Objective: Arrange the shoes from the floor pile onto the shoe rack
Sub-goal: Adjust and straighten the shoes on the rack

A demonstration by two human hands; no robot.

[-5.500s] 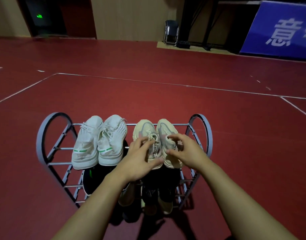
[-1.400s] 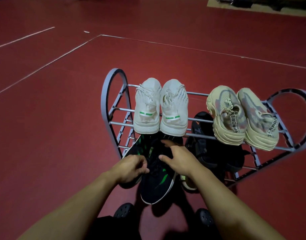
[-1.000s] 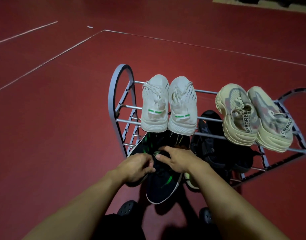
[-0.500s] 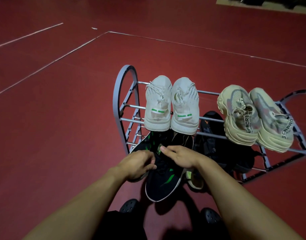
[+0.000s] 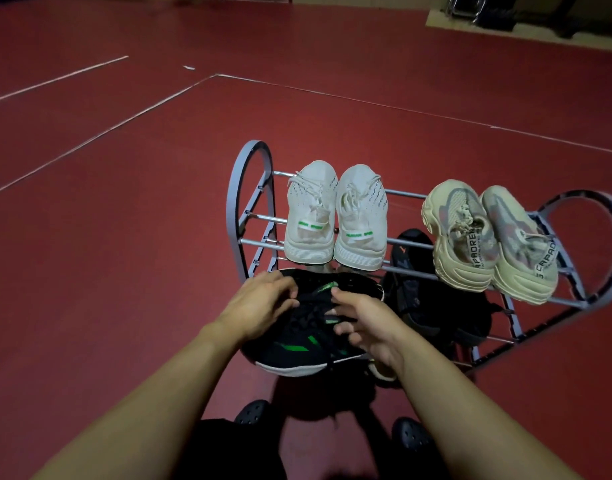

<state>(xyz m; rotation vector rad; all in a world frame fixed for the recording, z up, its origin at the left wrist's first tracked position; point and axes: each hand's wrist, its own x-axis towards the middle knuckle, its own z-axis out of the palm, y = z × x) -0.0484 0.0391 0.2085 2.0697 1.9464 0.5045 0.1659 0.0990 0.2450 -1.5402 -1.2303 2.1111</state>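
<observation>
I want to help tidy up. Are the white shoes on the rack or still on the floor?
On the rack. The white shoes sit side by side on the top bars of the shoe rack, heels toward the camera, left of the beige shoes.

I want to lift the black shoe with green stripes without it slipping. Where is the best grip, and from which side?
Probably at the heel collar of the black shoe, from the near side: its white-soled heel end points toward the person and sticks out from under the rack's top tier, while the toe lies beneath the white sneakers.
</observation>
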